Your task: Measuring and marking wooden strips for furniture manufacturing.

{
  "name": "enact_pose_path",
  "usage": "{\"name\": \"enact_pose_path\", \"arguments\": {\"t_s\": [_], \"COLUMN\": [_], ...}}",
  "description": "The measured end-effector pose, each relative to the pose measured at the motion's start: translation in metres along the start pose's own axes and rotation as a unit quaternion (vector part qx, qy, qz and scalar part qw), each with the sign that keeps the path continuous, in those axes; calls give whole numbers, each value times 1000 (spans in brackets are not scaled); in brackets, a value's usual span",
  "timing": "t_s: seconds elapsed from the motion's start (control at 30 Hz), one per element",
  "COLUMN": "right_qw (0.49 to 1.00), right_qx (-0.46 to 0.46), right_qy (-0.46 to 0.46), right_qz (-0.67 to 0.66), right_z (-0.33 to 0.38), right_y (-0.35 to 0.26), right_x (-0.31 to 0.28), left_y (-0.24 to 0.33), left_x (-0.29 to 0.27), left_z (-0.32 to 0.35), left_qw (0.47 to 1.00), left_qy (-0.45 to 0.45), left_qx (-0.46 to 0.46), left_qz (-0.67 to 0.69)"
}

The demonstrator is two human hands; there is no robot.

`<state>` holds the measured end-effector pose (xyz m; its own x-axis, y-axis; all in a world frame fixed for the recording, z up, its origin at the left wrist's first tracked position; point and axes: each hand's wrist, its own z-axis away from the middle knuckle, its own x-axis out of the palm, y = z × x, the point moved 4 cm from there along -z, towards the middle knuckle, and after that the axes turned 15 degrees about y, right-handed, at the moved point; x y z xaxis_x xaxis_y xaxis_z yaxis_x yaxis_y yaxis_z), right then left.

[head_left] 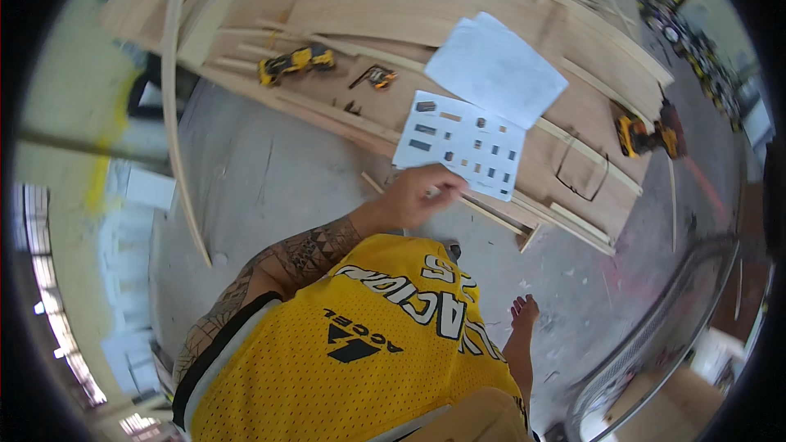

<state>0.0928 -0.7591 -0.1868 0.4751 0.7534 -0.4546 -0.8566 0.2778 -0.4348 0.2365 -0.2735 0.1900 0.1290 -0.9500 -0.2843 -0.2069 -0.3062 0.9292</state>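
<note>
My left hand (pixel 422 196) is over the lower edge of a printed sheet (pixel 426 155) with rows of small pictures. Its fingers curl in toward the thumb and are slightly blurred; whatever they pinch, if anything, does not show. A blank white page (pixel 495 69) lies just beyond, overlapping the printed one. Down at my side hangs my right hand (pixel 525 311), fingers loosely apart and holding nothing. Both pages rest on a wooden panel (pixel 589 176).
A yellow-black power tool (pixel 296 63) and a small yellow-black tool (pixel 379 77) lie left of the pages. Eyeglasses (pixel 583 168) and a cordless drill (pixel 651 135) are to the right. A long wooden strip (pixel 172 106) rises at left; a metal-rimmed frame (pixel 655 323) stands lower right.
</note>
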Motion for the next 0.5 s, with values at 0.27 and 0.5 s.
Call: {"name": "enact_pose_path", "arguments": {"t_s": [0.27, 0.5], "right_qw": [989, 956], "right_qx": [-63, -179], "right_qy": [-124, -231], "right_qz": [45, 24], "right_z": [60, 171], "right_y": [-9, 11], "right_x": [85, 132], "left_y": [3, -87], "left_x": [8, -35], "left_z": [57, 194], "left_qw": [976, 953], "left_qy": [-161, -253], "left_qx": [-12, -97], "left_qz": [-148, -133]}}
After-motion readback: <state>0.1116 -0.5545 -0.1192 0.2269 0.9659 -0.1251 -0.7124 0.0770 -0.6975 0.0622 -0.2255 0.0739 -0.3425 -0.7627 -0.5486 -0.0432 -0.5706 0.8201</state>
